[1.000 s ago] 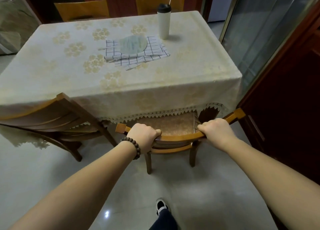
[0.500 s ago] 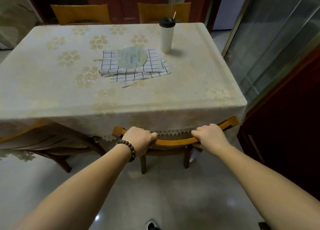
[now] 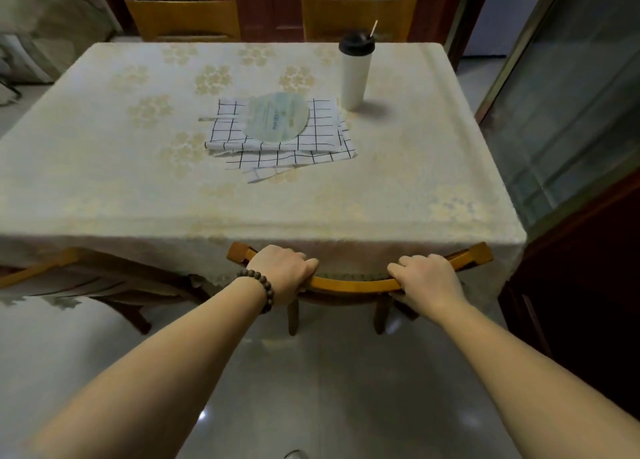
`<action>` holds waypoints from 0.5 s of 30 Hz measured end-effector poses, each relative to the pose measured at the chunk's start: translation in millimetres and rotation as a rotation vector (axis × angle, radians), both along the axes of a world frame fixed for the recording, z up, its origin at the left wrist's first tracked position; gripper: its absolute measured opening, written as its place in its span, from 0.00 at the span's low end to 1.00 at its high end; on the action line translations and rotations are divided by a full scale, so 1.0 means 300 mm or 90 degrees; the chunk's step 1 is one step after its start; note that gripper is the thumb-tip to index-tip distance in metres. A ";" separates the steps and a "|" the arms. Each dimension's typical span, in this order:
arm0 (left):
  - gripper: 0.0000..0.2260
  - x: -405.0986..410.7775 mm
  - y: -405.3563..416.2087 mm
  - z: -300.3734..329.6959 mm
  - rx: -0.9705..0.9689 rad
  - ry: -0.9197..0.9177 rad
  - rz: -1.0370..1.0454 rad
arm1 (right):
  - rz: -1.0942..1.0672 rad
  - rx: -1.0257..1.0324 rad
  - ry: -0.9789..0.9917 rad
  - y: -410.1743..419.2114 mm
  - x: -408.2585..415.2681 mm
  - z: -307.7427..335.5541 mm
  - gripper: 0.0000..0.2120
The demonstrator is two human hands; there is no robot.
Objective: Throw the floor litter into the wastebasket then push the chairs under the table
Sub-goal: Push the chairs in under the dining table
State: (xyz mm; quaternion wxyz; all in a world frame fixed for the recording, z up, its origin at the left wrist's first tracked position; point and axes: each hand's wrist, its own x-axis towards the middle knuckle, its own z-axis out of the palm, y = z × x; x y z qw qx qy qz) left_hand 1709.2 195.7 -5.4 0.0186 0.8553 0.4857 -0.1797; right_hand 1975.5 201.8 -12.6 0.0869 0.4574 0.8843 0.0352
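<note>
A wooden chair (image 3: 356,285) stands against the near edge of the table (image 3: 104,188), which wears a cream flowered cloth. Its seat is hidden under the cloth; only the curved top rail and two back legs show. My left hand (image 3: 282,271), with a bead bracelet on the wrist, grips the rail's left part. My right hand (image 3: 424,280) grips its right part. A second wooden chair (image 3: 79,278) sits at the near left, angled, partly under the cloth. No litter or wastebasket is in view.
Two more chairs (image 3: 183,19) (image 3: 358,17) stand at the far side. On the table lie checked cloths (image 3: 322,143), a round pale disc (image 3: 277,116) and a white tumbler (image 3: 355,69) with a black lid. A glass door (image 3: 571,112) and dark cabinet (image 3: 581,285) flank the right.
Both hands have pushed the chair forward; its seat has gone under the tablecloth and the top rail is now at the table's edge. The view has moved closer to the table.
</note>
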 end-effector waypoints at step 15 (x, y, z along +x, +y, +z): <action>0.37 0.029 -0.057 -0.039 0.079 -0.045 0.121 | -0.206 0.010 -0.037 -0.060 -0.061 0.009 0.23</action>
